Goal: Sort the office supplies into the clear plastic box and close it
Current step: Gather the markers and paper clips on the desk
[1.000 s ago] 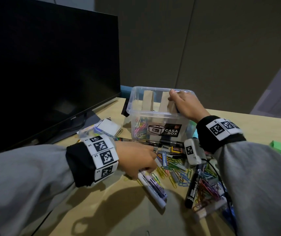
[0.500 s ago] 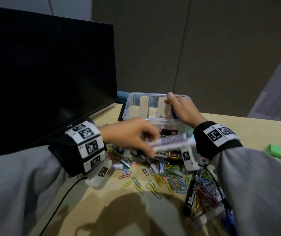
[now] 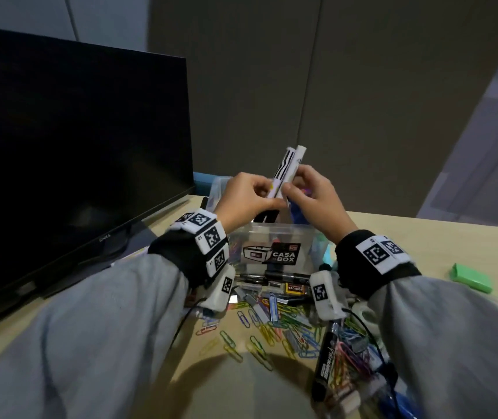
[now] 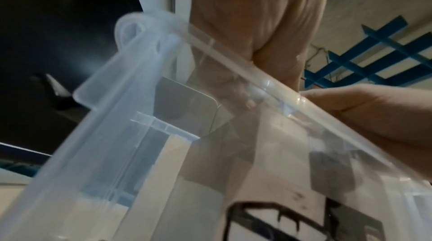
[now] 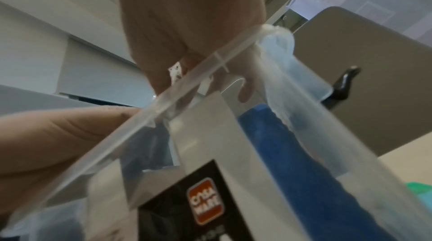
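Both grips pinch the white markers [image 3: 285,173] upright: my left hand [image 3: 249,199] and right hand [image 3: 314,198] curl round them directly above the open clear plastic box [image 3: 274,240]; paper clips [image 3: 271,331] lie scattered on the table [image 3: 453,246] at six o'clock of it.

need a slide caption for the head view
Both hands, left hand and right hand, hold two upright markers over the clear plastic box, paper clips scattered on the desk.
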Demonstrator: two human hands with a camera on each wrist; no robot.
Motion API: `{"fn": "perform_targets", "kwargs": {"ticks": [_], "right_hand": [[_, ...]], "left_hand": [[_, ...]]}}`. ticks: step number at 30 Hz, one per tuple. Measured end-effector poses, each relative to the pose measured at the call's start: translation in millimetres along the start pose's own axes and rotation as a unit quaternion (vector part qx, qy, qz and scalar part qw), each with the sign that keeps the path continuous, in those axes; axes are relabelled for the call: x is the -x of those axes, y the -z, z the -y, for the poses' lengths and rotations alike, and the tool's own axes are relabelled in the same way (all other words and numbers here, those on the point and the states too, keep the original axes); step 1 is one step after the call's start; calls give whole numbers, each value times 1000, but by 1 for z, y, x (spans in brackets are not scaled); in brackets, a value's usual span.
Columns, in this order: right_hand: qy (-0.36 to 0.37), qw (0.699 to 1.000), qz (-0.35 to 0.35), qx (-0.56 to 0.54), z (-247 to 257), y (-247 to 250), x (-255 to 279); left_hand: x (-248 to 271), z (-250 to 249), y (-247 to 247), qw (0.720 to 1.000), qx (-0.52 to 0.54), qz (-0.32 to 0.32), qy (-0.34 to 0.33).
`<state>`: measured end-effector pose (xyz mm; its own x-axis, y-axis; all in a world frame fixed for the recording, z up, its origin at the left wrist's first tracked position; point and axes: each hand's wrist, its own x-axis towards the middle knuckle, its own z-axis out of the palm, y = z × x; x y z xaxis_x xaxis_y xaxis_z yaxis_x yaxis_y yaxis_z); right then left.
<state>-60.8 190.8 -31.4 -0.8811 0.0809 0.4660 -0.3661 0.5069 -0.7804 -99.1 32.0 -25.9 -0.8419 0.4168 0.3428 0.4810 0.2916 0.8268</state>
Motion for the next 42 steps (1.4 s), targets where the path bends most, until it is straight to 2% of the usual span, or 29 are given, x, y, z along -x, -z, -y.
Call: {"fn": "perform_targets", "kwargs": {"ticks": [3, 6, 8, 11, 16, 24, 26, 29, 31, 33, 35, 38, 42], "right_hand": [[-15, 998, -51, -18, -4, -6, -6], [-42, 994, -100, 35, -6, -14, -11], [-17, 987, -95, 127, -7, -21, -11], [39, 956, -63, 284, -2, -27, -7], [17, 958, -27, 286, -8, -29, -10], [-33, 965, -25, 258, -7, -27, -11], [-37, 972, -26, 230, -4, -25, -10], [-38, 985, -38, 166, 0, -21, -8], [-46, 990, -45, 124, 2, -19, -7], [-51, 991, -55, 111, 0, -18, -8], [-50, 989, -71, 118, -3, -17, -9], [-48, 989, -83, 110, -4, -16, -8], [-18, 994, -74, 75, 1, -6, -2]], "left_hand": [[-2, 5, 1, 999, 23, -23, 3], [-5, 12, 6, 992, 67, -102, 26], [-7, 14, 7, 984, 91, -148, 39], [-7, 13, 6, 977, 126, -163, 52], [-9, 16, 6, 979, 122, -152, 67], [-9, 17, 4, 990, 25, -129, 52], [-8, 16, 2, 989, -51, -138, 34], [-9, 10, -7, 964, -229, -133, 8], [-11, 5, -14, 933, -344, -107, 19], [-15, 0, -19, 907, -411, -78, 50], [-21, -2, -21, 895, -436, -60, 73], [-22, -3, -22, 883, -462, -53, 64], [-16, 1, -16, 902, -421, -90, 29]]}}
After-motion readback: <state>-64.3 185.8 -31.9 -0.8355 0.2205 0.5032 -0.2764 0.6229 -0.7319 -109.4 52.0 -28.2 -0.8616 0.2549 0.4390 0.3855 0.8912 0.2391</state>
